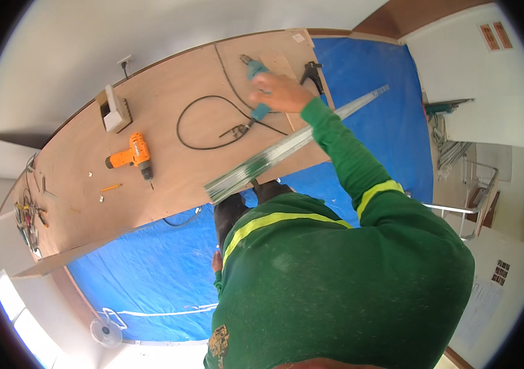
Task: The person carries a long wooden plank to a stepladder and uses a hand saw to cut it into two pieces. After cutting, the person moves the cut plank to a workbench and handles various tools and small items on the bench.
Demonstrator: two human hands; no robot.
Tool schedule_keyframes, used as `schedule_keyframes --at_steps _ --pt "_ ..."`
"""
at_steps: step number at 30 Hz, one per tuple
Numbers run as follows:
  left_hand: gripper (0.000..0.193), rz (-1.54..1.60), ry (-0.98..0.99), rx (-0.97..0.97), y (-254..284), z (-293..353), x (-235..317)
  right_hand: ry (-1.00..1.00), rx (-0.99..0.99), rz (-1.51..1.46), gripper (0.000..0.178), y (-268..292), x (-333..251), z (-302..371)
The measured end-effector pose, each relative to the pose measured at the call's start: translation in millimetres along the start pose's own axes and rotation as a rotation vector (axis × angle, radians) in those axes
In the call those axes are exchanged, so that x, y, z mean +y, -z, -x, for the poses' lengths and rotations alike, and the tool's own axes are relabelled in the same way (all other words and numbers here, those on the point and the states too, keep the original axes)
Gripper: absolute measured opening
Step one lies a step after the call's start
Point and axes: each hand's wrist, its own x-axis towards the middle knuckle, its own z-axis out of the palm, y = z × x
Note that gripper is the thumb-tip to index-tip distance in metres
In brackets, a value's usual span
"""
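My right hand [281,92] is over a teal corded drill [256,69] at the far side of the table, its fingers curled round the handle and hiding the drill's middle. The drill's chuck points to the far left, and its black cord [179,126] loops over the wood. Below my right forearm, a long shiny metal channel [268,157] lies slantwise across the table, its far end jutting past the right edge. Down beside my body hangs my left hand [217,261], partly hidden, so its fingers cannot be made out. A black hand tool [312,77] lies right of my right hand.
On the wooden table [170,190] are an orange cordless drill [131,156], an orange pencil [112,187], an opened box [114,111] and several hand tools [28,218] at the left end. Blue sheeting [145,270] covers the floor. A white fan [106,333] stands lower left.
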Motion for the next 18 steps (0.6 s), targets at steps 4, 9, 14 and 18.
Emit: schedule_keyframes --at_steps 4,9,14,18 --pt "0.046 0.157 0.238 -0.083 -38 32 5 -0.101 -0.068 -0.014 0.068 23 100 84" --pt "0.054 0.784 0.681 0.162 -2 46 44 0.007 -0.042 0.136 0.065 -18 114 124" --pt "0.065 0.925 0.525 0.385 31 39 63 -0.058 -0.093 0.16 0.055 10 5 91" --pt "0.063 0.963 0.445 0.432 34 30 64 0.151 0.003 0.119 0.049 29 -57 71"
